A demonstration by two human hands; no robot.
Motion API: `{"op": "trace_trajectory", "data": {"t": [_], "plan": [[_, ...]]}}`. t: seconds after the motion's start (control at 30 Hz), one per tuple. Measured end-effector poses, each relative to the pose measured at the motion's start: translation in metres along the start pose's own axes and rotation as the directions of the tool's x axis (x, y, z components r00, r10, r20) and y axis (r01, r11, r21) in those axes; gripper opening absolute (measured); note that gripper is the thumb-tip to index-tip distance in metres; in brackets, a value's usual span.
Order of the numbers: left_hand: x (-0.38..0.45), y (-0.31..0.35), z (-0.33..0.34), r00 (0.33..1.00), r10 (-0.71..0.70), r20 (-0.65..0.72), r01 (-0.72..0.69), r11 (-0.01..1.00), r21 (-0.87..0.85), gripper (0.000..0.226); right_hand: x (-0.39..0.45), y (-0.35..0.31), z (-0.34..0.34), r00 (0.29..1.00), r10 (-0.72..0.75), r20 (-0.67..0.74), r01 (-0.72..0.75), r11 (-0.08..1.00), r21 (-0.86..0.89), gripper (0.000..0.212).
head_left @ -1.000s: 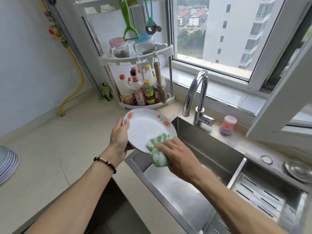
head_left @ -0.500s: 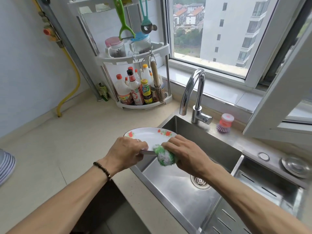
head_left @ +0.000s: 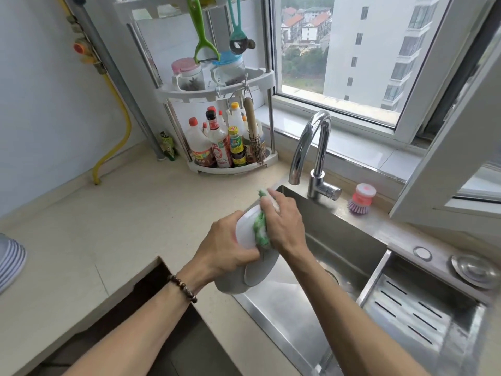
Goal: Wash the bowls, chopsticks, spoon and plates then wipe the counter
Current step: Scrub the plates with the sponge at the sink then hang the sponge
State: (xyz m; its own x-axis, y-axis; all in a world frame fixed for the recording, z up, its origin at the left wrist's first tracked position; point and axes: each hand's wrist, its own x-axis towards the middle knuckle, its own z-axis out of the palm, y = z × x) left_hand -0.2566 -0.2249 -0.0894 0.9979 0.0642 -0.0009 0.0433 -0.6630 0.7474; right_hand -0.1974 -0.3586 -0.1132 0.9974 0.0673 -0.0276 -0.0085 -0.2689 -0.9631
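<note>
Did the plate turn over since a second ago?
Yes. The plate now shows its white underside, tipped on edge over the sink rim; earlier its flowered face showed.

it was a home kitchen: a steel sink (head_left: 339, 256) with a curved tap (head_left: 311, 147), a corner rack (head_left: 217, 90) of sauce bottles (head_left: 219, 147), and apartment blocks outside the window (head_left: 339, 50).
</note>
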Motion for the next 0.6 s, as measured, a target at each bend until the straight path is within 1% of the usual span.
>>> {"op": "trace_trajectory", "data": {"t": [0.03, 0.07, 0.13, 0.17, 0.2, 0.23, 0.27, 0.3, 0.33, 0.4, 0.43, 0.47, 0.5, 0.53, 0.57, 0.6], "plan": [[0.0, 0.002, 0.0, 1.0, -0.008, -0.001, 0.008, 1.0, -0.004, 0.035, 0.002, -0.001, 0.005, 1.0, -0.017, -0.002, 0.017, 1.0, -0.016, 0.043], [0.0, 0.003, -0.001, 1.0, -0.024, -0.006, 0.024, 1.0, -0.021, 0.036, 0.0, -0.001, 0.013, 0.996, -0.089, 0.008, 0.089, 0.996, -0.008, 0.041], [0.002, 0.003, -0.006, 1.0, -0.005, -0.003, 0.004, 0.999, -0.032, 0.036, -0.014, 0.001, 0.029, 0.954, -0.3, 0.031, 0.301, 0.953, -0.029, 0.038], [0.004, 0.002, -0.009, 1.0, 0.012, 0.011, -0.012, 1.0, -0.016, 0.037, -0.016, 0.001, 0.031, 0.924, -0.377, 0.061, 0.379, 0.924, -0.046, 0.038], [0.002, 0.001, -0.011, 1.0, 0.015, 0.022, -0.016, 1.0, 0.005, 0.036, -0.012, 0.004, 0.03, 0.914, -0.392, 0.105, 0.396, 0.918, -0.022, 0.038], [-0.001, 0.001, -0.013, 0.999, 0.012, 0.031, -0.013, 0.999, 0.044, 0.035, -0.005, 0.006, 0.026, 0.933, -0.337, 0.127, 0.335, 0.941, 0.035, 0.038], [-0.002, 0.0, -0.013, 1.0, 0.005, 0.031, -0.007, 0.997, 0.082, 0.035, 0.002, 0.004, 0.022, 0.958, -0.255, 0.132, 0.241, 0.964, 0.112, 0.039], [-0.003, -0.002, -0.013, 1.0, -0.01, 0.015, 0.008, 0.994, 0.106, 0.034, 0.005, 0.002, 0.023, 0.972, -0.187, 0.145, 0.167, 0.977, 0.136, 0.038], [-0.003, -0.003, -0.012, 1.0, -0.028, -0.004, 0.028, 0.994, 0.11, 0.033, 0.006, 0.001, 0.028, 0.971, -0.186, 0.151, 0.172, 0.98, 0.102, 0.039], [-0.002, -0.004, -0.014, 1.0, -0.017, -0.016, 0.018, 0.996, 0.088, 0.032, -0.007, 0.0, 0.044, 0.939, -0.298, 0.171, 0.303, 0.953, -0.007, 0.044], [0.0, -0.003, -0.016, 1.0, 0.007, -0.012, -0.006, 0.996, 0.084, 0.033, -0.011, 0.002, 0.045, 0.922, -0.345, 0.178, 0.355, 0.935, -0.026, 0.047], [-0.001, -0.001, -0.017, 1.0, 0.023, 0.002, -0.023, 0.996, 0.092, 0.034, -0.008, 0.006, 0.043, 0.924, -0.335, 0.186, 0.34, 0.94, 0.002, 0.05], [-0.003, 0.001, -0.017, 0.999, 0.027, 0.018, -0.029, 0.993, 0.113, 0.036, -0.001, 0.007, 0.038, 0.953, -0.258, 0.156, 0.248, 0.965, 0.079, 0.054], [-0.004, 0.003, -0.017, 0.999, 0.027, 0.018, -0.03, 0.991, 0.133, 0.037, 0.006, 0.005, 0.032, 0.986, -0.126, 0.107, 0.105, 0.977, 0.186, 0.058], [-0.005, 0.003, -0.016, 1.0, 0.02, 0.001, -0.02, 0.989, 0.149, 0.039, 0.011, 0.006, 0.031, 0.996, -0.021, 0.091, -0.003, 0.967, 0.256, 0.06], [-0.005, 0.003, -0.017, 1.0, 0.008, -0.022, -0.005, 0.988, 0.155, 0.039, 0.011, 0.002, 0.034, 0.997, -0.004, 0.073, -0.016, 0.963, 0.27, 0.059]]}}
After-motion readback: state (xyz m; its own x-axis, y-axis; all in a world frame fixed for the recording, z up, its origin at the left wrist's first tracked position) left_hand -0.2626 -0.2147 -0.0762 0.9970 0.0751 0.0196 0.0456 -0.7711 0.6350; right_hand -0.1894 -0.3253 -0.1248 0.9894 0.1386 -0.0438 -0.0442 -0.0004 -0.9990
